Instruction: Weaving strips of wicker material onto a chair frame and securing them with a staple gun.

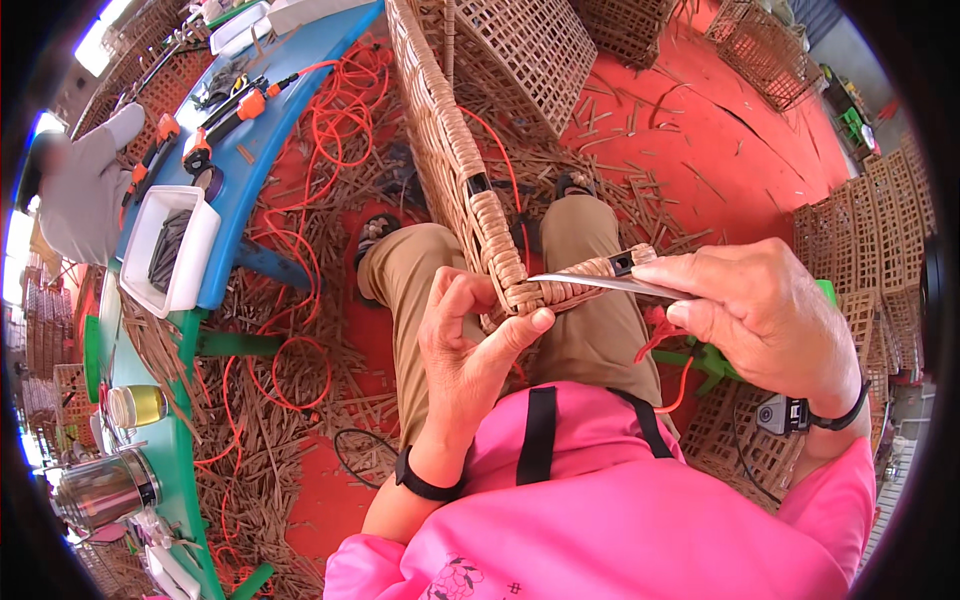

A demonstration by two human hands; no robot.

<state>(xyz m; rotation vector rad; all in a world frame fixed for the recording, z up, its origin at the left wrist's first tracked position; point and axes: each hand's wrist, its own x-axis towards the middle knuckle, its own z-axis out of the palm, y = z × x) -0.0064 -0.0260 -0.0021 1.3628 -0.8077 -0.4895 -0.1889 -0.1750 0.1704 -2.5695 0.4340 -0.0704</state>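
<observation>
We hold the wicker frame (450, 150) upright between our knees, so its woven corner sits right under both hands and stays put while we work on it. Its wrapped corner (505, 270) lies at the picture's centre, and the frame runs away from us toward 11 o'clock.

Our left hand (465, 345) comes up from 6 o'clock and braces the corner from below. Its fingers (468, 292) are curled loosely around the weave, and the thumb (520, 330) presses flat against the wrapped strands, likely to keep them tight. So this hand is closed on the frame, not clenched hard.

Our right hand (765, 310) comes in from 3 o'clock and is wrapped firmly round the handle of a knife (600, 284). The blade points toward 9 o'clock and lies flat across the corner, its tip touching or just above the weave by the left thumb; we cannot tell which. Held low like that, the edge can follow the strands closely.

At 9 to 10 o'clock a blue surface (250, 170) carries orange-handled tools (235, 110) and a white tray (170, 250). Cane offcuts (290, 330) and red cord (340, 110) litter the floor.
</observation>
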